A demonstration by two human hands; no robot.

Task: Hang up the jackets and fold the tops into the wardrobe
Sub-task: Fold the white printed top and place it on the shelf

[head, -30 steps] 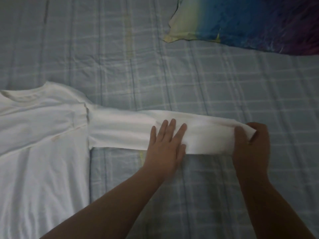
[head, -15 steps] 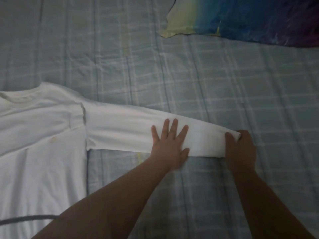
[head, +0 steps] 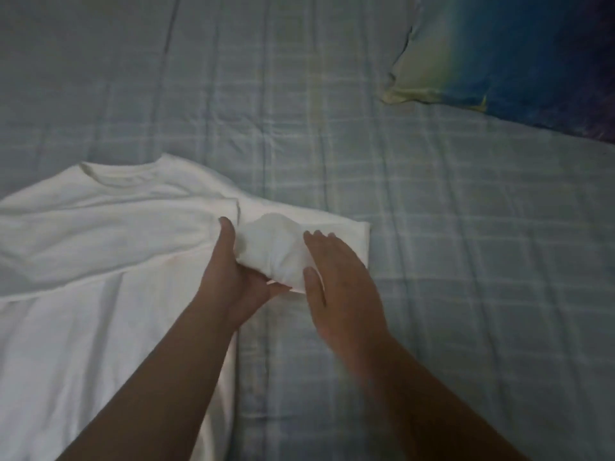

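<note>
Our left hand point(head: 229, 277) grips the doubled sleeve point(head: 279, 254); our right hand point(head: 339, 284) hovers open beside it, shirt body point(head: 100, 261) lying left.

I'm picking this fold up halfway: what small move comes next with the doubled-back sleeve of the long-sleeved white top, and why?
Probably press the sleeve flat. The left hand pinches the bunched cuff end near the shoulder of the long-sleeved white top, and the cloth is puffed up, not lying flat. The open right hand hovers beside it, placed to smooth it against the checked blue bedsheet.
</note>
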